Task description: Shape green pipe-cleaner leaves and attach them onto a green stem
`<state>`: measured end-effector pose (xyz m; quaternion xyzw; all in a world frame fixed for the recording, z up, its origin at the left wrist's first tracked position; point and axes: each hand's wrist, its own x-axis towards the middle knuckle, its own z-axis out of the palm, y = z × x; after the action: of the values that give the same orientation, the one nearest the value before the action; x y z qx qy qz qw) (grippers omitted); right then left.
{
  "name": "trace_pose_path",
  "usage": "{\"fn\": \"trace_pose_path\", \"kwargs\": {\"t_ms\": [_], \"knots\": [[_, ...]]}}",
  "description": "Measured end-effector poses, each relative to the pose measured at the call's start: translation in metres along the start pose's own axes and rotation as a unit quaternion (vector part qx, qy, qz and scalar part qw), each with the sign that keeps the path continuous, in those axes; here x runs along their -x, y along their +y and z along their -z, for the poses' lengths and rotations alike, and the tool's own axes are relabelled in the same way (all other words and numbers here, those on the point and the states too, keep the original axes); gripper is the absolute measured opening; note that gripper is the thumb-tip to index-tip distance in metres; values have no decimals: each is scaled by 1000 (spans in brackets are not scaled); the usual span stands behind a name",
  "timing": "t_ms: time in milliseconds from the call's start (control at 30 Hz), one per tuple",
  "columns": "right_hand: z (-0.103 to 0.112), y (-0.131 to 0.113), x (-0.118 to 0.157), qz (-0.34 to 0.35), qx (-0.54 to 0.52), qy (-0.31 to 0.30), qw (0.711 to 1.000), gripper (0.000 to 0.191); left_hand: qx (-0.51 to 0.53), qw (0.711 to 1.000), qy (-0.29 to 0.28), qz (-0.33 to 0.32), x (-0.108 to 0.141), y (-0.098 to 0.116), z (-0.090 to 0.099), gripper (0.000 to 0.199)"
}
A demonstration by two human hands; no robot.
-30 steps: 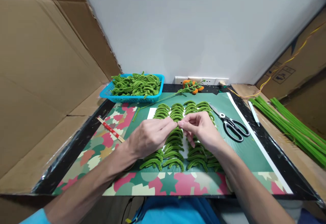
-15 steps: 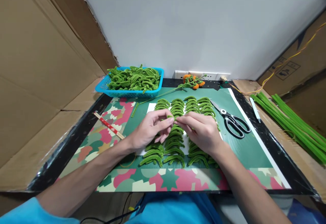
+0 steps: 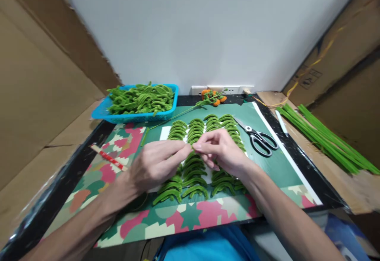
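Observation:
My left hand [image 3: 162,160] and my right hand [image 3: 221,150] meet fingertip to fingertip over the middle of the mat. Both are closed in a pinch around a small green fuzzy piece [image 3: 192,146], mostly hidden by the fingers. Below them, curved green fuzzy pieces [image 3: 194,180] lie in overlapping columns on a white sheet [image 3: 164,133] and the green mat [image 3: 273,174]. The hands cover part of these columns.
A blue basket [image 3: 133,117] heaped with green pieces stands back left. An orange flower stem [image 3: 209,99] lies behind the columns. Scissors [image 3: 258,138], a white tool [image 3: 281,123] and long green stems [image 3: 323,142] are right; wrapped chopsticks [image 3: 109,157] lie left.
The view has shifted and tilted. My left hand has turned so its back shows, and my right hand has turned with its fingers more curled; the fingertips still meet.

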<state>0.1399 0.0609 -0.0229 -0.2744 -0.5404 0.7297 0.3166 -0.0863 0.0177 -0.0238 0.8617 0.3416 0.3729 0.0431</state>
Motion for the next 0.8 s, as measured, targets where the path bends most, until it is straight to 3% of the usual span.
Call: {"fn": "trace_pose_path", "kwargs": {"t_ms": [33, 100, 200, 267, 367, 467, 533, 600, 667, 800], "knots": [[0, -2, -2, -30, -36, -30, 998, 51, -28, 999, 19, -22, 0, -2, 3, 25], [1, -3, -6, -8, -48, -31, 998, 51, -38, 998, 38, -30, -2, -4, 5, 31], [4, -1, -7, 137, 88, 39, 986, 41, 11, 994, 84, 73, -8, 0, 1, 20], [7, 5, -6, 265, 245, 86, 929, 31, 103, 974, 74, 188, -10, 4, -4, 5], [11, 14, -6, 397, 457, 116, 787, 26, 276, 899, 23, 339, -12, 8, -11, 26], [13, 21, -7, 441, 577, 128, 675, 28, 391, 825, -4, 409, -13, 8, -15, 41], [14, 23, -7, 453, 603, 135, 643, 29, 428, 799, -9, 421, -12, 7, -16, 42], [14, 23, -7, 458, 599, 136, 643, 28, 437, 795, -5, 421, -12, 4, -15, 41], [13, 22, -7, 453, 579, 124, 667, 26, 426, 807, -10, 410, -11, 2, -14, 38], [13, 16, -5, 412, 483, 65, 770, 20, 341, 870, -45, 353, -11, 3, -5, 29]]}}
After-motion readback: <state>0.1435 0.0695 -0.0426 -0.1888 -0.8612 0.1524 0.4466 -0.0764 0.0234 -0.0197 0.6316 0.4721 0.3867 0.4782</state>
